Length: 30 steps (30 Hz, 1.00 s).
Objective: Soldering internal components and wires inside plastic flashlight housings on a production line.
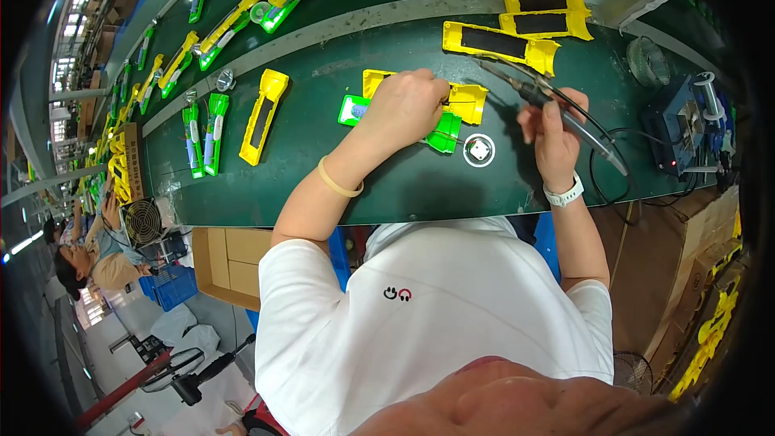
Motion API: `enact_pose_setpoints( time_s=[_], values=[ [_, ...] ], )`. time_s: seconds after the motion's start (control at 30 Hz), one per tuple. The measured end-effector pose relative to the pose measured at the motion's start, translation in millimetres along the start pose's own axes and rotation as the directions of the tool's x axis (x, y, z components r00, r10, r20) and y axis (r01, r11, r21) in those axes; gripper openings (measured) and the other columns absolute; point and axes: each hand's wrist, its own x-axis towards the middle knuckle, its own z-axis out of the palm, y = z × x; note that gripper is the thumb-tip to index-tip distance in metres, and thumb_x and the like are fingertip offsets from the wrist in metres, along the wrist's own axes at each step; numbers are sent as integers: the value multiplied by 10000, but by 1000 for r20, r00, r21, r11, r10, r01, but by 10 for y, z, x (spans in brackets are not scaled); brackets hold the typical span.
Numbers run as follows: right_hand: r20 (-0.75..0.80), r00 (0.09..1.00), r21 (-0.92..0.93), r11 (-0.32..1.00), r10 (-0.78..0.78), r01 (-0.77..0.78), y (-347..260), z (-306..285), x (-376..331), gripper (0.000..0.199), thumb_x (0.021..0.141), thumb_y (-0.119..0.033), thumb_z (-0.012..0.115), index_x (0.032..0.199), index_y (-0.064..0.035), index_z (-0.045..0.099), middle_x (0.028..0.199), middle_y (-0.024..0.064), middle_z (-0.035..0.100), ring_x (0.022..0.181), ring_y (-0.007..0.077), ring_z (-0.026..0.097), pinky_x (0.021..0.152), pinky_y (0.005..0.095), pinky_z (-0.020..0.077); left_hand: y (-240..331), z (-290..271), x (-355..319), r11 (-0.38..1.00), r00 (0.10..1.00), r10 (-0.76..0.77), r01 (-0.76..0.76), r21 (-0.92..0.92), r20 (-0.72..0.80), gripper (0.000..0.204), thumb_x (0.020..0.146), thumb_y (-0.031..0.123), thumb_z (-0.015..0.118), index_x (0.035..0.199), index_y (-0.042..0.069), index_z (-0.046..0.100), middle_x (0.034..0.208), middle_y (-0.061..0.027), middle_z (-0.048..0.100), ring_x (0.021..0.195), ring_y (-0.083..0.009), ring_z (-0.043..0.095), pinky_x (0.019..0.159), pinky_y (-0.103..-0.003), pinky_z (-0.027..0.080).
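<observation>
My left hand (pixel 408 105) rests with closed fingers on a green plastic part (pixel 442 134) that lies against a yellow housing shell (pixel 467 101) on the dark green bench. It pinches something small at the shell's edge; I cannot tell what. My right hand (pixel 553 131) grips a soldering iron (pixel 565 117), its tip pointing up-left toward the yellow shell and its cable trailing to the right. A small round silver reflector piece (pixel 479 150) lies between the two hands.
More yellow shells (pixel 500 43) lie at the back, and another yellow shell (pixel 265 115) and green parts (pixel 204 133) lie to the left. A soldering station (pixel 682 125) with a wire spool stands at the right. Cardboard boxes (pixel 230 262) sit under the bench; another person sits at far left.
</observation>
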Motion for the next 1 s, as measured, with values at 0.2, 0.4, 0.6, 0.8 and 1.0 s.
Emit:
enact_pose_setpoints(
  time_s=[0.2, 0.4, 0.6, 0.8, 1.0],
  values=[
    [102, 988, 18, 993, 115, -118, 62, 289, 216, 255, 932, -133, 475, 1110, -52, 312, 1054, 143, 508, 953, 224, 608, 732, 290, 551, -2, 11, 6, 1000, 1000, 9, -9, 4, 12, 56, 710, 76, 573, 725, 50, 620, 692, -137, 552, 671, -327, 575, 611, -416, 466],
    [142, 972, -8, 982, 189, -190, 98, 137, 119, 221, 946, -130, 438, 1107, -60, 303, 1000, 150, 521, 914, 234, 625, 749, 325, 546, 127, 63, -33, 998, 998, 58, -58, -2, 33, 41, 704, 71, 590, 719, 45, 618, 687, -123, 563, 667, -306, 583, 610, -401, 479],
    [33, 979, 72, 976, 203, -205, 8, -9, -147, 197, 941, -125, 448, 1067, -55, 314, 974, 118, 493, 862, 219, 629, 701, 317, 559, 328, 136, -66, 993, 991, 113, -110, -36, 69, 35, 686, 43, 616, 721, 38, 608, 693, -113, 557, 680, -308, 578, 614, -394, 476],
    [-41, 991, 108, 986, 130, -125, 34, -3, -168, 235, 937, -129, 461, 1091, -39, 308, 986, 120, 465, 860, 230, 628, 691, 316, 557, 311, -45, -74, 979, 982, 151, -164, -119, -114, 144, 691, 134, 681, 778, 32, 626, 718, -108, 586, 666, -281, 572, 610, -376, 468],
    [-35, 999, -58, 997, 42, -44, -25, -76, -173, 252, 911, -115, 521, 1083, -30, 357, 904, 104, 554, 850, 166, 607, 677, 239, 463, 124, -322, -384, -36, 912, -316, 262, -964, 260, 175, 826, -9, 598, 984, -4, 525, 872, -125, 636, 680, -149, 617, 587, -230, 494]
  ],
)
